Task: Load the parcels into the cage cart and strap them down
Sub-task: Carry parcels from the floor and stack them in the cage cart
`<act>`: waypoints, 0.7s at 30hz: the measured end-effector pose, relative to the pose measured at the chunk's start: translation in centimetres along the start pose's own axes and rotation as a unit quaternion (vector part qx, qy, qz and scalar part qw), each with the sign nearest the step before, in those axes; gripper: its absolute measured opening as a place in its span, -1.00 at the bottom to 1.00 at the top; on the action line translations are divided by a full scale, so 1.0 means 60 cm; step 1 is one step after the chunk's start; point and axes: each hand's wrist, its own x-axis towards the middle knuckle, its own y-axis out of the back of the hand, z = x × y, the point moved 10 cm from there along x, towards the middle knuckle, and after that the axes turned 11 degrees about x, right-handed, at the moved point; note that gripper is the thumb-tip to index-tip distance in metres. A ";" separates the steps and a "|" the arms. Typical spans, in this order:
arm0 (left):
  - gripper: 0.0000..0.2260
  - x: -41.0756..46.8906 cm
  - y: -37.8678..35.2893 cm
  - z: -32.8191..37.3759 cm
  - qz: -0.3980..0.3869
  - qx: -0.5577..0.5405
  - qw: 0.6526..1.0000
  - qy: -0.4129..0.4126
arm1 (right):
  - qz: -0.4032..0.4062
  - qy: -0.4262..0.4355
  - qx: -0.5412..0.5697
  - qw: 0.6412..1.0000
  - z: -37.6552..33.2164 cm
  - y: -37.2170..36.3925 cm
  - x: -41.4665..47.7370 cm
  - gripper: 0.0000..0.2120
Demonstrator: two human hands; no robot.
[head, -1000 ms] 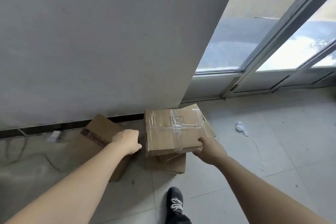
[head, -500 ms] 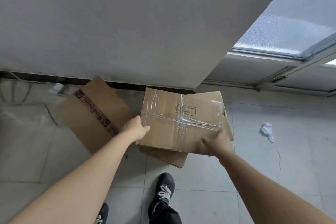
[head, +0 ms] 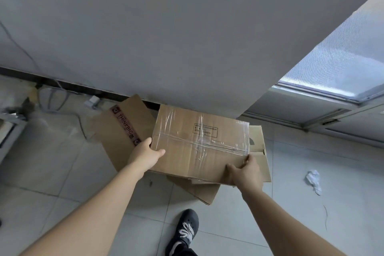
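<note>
Crumpled paper (head: 313, 181) on tiled floor (head: 311, 224)

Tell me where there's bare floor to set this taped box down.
Bare tiles lie right of the shoe, nearer than the crumpled paper, and left of the THINKBIG box, short of the cables. Crowded by the wall, where boxes overlap under the taped box.

Both bare arms extended forward. The left hand (head: 145, 155) grips parcel (head: 197, 147) at left edge, thumb on top. The right hand (head: 246, 172) pinches its near right corner.
</note>
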 end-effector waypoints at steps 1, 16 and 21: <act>-0.34 -0.012 0.018 -0.013 0.008 -0.018 1.000 0.004 | -0.003 0.011 0.006 1.000 -0.016 -0.003 -0.014 -0.58; -0.41 -0.349 0.343 -0.370 0.211 -0.226 0.950 0.054 | -0.133 0.258 0.009 0.957 -0.300 -0.140 -0.428 -0.24; -0.62 -0.505 0.447 -0.520 0.294 -0.272 0.914 0.063 | -0.207 0.332 0.024 0.920 -0.377 -0.202 -0.633 -0.26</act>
